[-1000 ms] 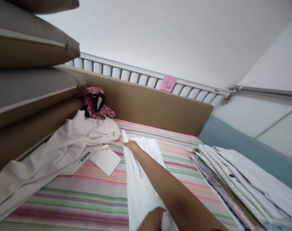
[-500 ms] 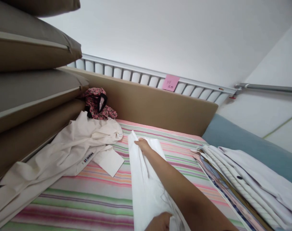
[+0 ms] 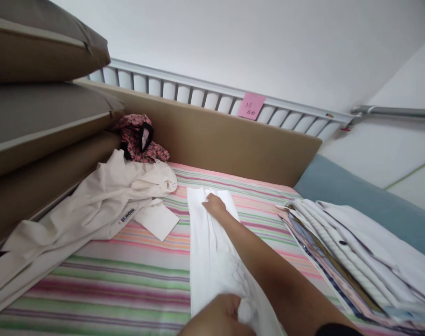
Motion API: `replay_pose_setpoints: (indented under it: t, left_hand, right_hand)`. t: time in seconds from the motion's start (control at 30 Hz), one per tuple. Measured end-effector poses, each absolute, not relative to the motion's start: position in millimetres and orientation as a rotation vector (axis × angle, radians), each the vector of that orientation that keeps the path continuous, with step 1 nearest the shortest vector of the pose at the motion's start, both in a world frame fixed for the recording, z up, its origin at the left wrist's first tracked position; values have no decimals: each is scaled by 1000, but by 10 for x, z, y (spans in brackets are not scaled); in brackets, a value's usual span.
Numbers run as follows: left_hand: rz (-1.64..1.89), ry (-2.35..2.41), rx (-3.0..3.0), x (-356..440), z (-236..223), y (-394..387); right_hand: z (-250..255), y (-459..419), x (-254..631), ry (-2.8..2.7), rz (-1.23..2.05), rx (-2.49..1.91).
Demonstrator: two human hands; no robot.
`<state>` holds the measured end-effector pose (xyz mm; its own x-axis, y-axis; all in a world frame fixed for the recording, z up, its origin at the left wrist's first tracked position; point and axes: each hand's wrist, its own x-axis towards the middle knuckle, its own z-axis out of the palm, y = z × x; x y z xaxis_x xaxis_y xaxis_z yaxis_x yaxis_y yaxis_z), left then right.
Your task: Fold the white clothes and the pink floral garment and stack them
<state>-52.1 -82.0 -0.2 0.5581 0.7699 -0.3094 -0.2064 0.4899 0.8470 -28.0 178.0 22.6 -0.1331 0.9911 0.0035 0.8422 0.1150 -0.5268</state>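
A long white garment (image 3: 205,252) lies lengthwise on the striped sheet in front of me, its far end spread fairly flat and its near part creased. Reaching out from the lower right, my right hand (image 3: 215,206) pinches the cloth close to that far end. My left hand (image 3: 219,317), cut off by the bottom edge, is closed round a bunched bit of the same garment, which pokes out beside the fingers. I cannot tell what kind of garment it is.
A crumpled cream garment (image 3: 89,200) and a pink floral cloth (image 3: 138,140) lie left, beside stacked brown cushions (image 3: 40,126). Folded clothes (image 3: 359,252) are piled at right by a blue-grey panel (image 3: 345,186). A tan board (image 3: 226,140) and radiator (image 3: 170,91) stand behind the striped sheet (image 3: 128,280).
The garment's far end has flattened and widened under my right hand, which has shifted slightly right. My left hand shows more, a little higher and further left. The view has tilted slightly down.
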Motion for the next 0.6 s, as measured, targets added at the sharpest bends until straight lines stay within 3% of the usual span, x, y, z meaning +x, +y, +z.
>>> replay_pose_setpoints:
  t: [0.17,0.3,0.47,0.6]
  left_hand:
    - [664,758,729,-585,204,-905]
    - [903,1048,865,-884,231,-965]
    - [1305,1637,1152,-1176,-7,-1570]
    - [1144,1898,1617,-918,-325,-2213]
  right_hand:
    - [492,1030,113,-2131,615,-1461]
    - [547,59,852,-2008,720,-1350]
    - [290,-932,1722,-1827,859,-1494]
    - [88,-1251,1871,-1716,955,-1486]
